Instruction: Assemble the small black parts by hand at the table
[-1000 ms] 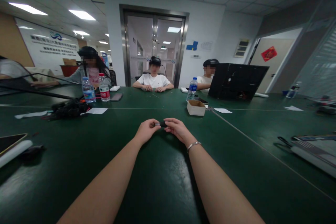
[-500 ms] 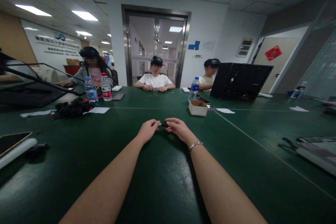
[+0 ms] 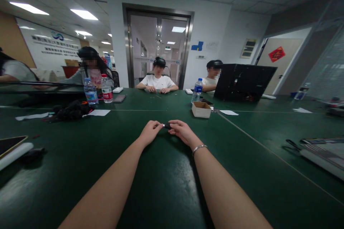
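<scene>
A small dark object point(image 3: 167, 126) with a light, metallic-looking left end spans the gap between my hands, above the green table point(image 3: 161, 179). My left hand point(image 3: 151, 132) pinches its light end with thumb and fingers. Around the dark end, the fingers of my right hand point(image 3: 183, 132) are closed. A silver bracelet point(image 3: 199, 149) circles my right wrist. What exactly the object is cannot be made out.
Ahead to the right stand an open cardboard box point(image 3: 201, 110) and a water bottle point(image 3: 197, 90). Two bottles and a tangled black bundle point(image 3: 71, 111) are at the left. A black monitor-like panel point(image 3: 244, 82) stands back right. Several people sit around the table.
The view has shifted slightly. At the far left, the dark framed object has tipped lower. Both hands keep nearly the same pose around the small object.
</scene>
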Demonstrator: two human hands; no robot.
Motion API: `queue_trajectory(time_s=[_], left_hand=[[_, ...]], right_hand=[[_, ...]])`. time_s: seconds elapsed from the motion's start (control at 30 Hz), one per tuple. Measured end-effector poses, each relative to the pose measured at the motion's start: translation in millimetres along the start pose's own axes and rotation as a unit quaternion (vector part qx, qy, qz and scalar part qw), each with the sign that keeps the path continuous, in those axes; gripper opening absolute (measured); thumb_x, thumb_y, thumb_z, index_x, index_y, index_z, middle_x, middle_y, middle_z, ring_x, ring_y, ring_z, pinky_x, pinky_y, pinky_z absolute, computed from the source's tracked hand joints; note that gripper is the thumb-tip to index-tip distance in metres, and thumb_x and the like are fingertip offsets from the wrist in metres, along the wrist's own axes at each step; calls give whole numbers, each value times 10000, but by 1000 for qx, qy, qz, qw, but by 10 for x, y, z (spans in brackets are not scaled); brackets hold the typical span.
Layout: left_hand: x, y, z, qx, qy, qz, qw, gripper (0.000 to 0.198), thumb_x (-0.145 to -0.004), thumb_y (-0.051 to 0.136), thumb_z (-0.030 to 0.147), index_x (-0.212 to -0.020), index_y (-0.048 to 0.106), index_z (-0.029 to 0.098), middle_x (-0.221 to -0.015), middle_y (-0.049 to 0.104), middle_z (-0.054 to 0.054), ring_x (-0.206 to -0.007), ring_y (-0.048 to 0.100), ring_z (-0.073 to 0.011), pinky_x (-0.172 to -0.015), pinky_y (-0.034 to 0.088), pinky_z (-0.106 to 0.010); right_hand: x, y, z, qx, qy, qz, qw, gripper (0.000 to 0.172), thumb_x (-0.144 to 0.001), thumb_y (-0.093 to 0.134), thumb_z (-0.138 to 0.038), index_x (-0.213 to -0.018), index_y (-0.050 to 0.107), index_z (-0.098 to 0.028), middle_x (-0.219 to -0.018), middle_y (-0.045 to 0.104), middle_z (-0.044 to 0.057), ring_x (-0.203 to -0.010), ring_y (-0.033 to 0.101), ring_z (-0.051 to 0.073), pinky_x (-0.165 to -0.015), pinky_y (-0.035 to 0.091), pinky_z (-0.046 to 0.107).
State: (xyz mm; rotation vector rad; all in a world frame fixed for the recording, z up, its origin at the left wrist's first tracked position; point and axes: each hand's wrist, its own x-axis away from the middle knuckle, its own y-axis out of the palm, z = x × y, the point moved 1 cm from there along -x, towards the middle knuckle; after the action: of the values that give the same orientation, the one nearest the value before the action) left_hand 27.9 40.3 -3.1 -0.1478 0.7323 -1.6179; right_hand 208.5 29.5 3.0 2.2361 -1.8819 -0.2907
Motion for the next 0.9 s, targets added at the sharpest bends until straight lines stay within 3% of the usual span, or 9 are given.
queue_trajectory(time_s=[0.1, 0.2, 0.3, 0.4, 0.5, 0.67, 0.77, 0.83, 0.9], left_hand=[[-6, -5, -30, 47, 4, 19, 999, 399, -701, 625, 429, -1039, 621, 216, -1090, 520, -76, -909, 562, -176, -826, 454, -305], [-4, -15, -14, 15, -16, 0, 1000, 439, -789, 455, 552, -826, 679, 175, -944, 565, -77, -929, 549, -212, -855, 434, -340], [7, -17, 15, -28, -22, -20, 999, 563, -847, 305, 558, -619, 646, 172, -785, 557, -68, -889, 547, -227, -852, 421, -365], [14, -16, 7, 8, -19, 10, 1000, 312, -784, 497, 459, -809, 656, 192, -959, 548, -58, -893, 556, -196, -846, 432, -331], [14, -23, -13, 45, -35, 34, 998, 349, -719, 590, 421, -992, 626, 207, -1110, 507, -70, -935, 553, -187, -843, 440, -309], [7, -2, -10, -21, -15, -25, 999, 544, -844, 314, 545, -634, 650, 172, -859, 578, -78, -928, 552, -232, -875, 412, -357], [5, 14, -26, 14, -1, -8, 1000, 359, -744, 546, 499, -874, 647, 179, -1020, 555, -74, -893, 569, -194, -847, 437, -322], [5, 8, -33, 45, -14, 15, 999, 470, -674, 640, 476, -1042, 593, 188, -1125, 513, -86, -882, 570, -176, -819, 453, -306], [7, -4, -25, 36, -28, 13, 999, 437, -732, 553, 538, -967, 625, 177, -1053, 544, -82, -893, 561, -189, -835, 444, -321]], right_hand=[[-2, -3, -3, -5, 1, -1, 1000, 166, -727, 657, -97, -889, 627, -121, -657, 640, 22, -553, 629, 93, -547, 532, 187], [-2, -3, -4, 5, 2, -3, 1000, 177, -726, 665, -104, -898, 628, -119, -659, 641, 20, -562, 634, 93, -553, 536, 186], [2, 5, -11, 9, 4, -6, 1000, 168, -739, 648, -93, -903, 629, -123, -656, 642, 19, -573, 640, 95, -558, 539, 182], [5, 14, -18, 7, 7, -2, 1000, 163, -741, 642, -82, -898, 632, -121, -671, 646, 28, -556, 633, 89, -550, 536, 175], [7, 18, -21, 4, 10, 3, 1000, 168, -729, 656, -85, -893, 635, -115, -696, 649, 37, -549, 629, 88, -536, 535, 176], [19, 19, -25, 9, 6, -5, 1000, 166, -736, 638, -77, -896, 631, -120, -703, 652, 32, -548, 629, 84, -535, 533, 170], [26, 21, -31, 8, 6, -4, 1000, 152, -742, 623, -70, -886, 626, -120, -690, 647, 24, -540, 627, 80, -540, 531, 164], [26, 23, -33, 10, 6, -6, 1000, 151, -747, 618, -73, -890, 624, -119, -685, 645, 24, -545, 629, 80, -546, 532, 162], [22, 24, -32, 15, 6, -10, 1000, 162, -744, 625, -78, -900, 625, -118, -694, 650, 31, -557, 633, 84, -552, 532, 163]])
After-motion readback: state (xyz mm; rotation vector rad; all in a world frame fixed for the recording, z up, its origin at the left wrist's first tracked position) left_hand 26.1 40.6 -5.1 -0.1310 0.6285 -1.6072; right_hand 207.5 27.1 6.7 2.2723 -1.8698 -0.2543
